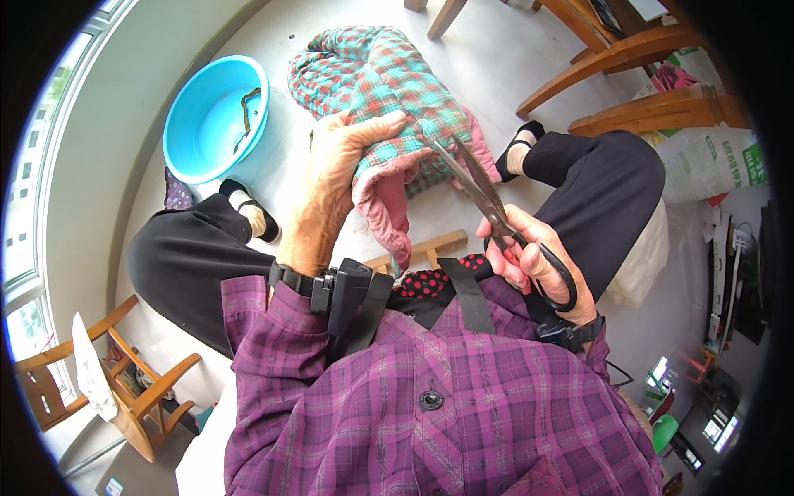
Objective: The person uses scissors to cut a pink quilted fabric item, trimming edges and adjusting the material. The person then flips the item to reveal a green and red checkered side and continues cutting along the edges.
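Note:
My left hand (pixel 335 167) grips the near edge of a quilted plaid cloth (pixel 397 80), teal and red, its thumb lying on top. A pink lining (pixel 388 204) shows along the folded edge and hangs in a twisted strip towards my lap. The far part of the cloth rests in a thick bundle on the floor. In my right hand (pixel 533 260) is a pair of scissors (pixel 477 180) with dark handles. The blades are slightly apart, and their tips are at the edge of the cloth; whether they touch it I cannot tell.
A blue plastic basin (pixel 205 136) with a dark strip inside stands on the floor at the left. Wooden chairs stand at the upper right (pixel 608 62) and lower left (pixel 155 390). A white sack (pixel 701 164) with green print lies at the right. Between my legs is a wooden bar (pixel 434 245).

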### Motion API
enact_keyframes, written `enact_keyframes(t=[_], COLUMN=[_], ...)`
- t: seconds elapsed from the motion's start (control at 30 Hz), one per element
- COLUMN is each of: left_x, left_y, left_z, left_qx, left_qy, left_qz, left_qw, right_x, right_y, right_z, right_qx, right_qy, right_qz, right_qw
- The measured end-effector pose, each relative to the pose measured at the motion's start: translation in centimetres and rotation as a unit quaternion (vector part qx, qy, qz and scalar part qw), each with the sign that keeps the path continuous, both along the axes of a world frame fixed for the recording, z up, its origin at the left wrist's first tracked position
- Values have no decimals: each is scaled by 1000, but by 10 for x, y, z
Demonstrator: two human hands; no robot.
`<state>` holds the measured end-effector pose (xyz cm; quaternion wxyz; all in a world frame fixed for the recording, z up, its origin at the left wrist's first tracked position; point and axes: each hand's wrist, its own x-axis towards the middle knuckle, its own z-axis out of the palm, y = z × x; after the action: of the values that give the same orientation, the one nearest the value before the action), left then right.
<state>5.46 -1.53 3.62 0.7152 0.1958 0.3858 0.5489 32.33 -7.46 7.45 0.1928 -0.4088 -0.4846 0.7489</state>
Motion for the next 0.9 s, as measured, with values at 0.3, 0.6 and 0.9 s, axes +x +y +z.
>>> enact_keyframes(t=[0.3,0.6,0.9], left_x=[3,7,4], left_y=[-1,1,5], left_z=[1,-7,-12], left_qx=[-2,19,-19], left_qy=[24,30,390], left_qz=[16,21,39], left_qw=[1000,999,920], right_x=[-23,-74,-81], right_y=[9,73,95], right_z=[-8,-40,-75], right_qx=[94,-25,-78], right_qy=[116,76,186], right_qz=[-162,-300,-301], right_qw=[975,951,932])
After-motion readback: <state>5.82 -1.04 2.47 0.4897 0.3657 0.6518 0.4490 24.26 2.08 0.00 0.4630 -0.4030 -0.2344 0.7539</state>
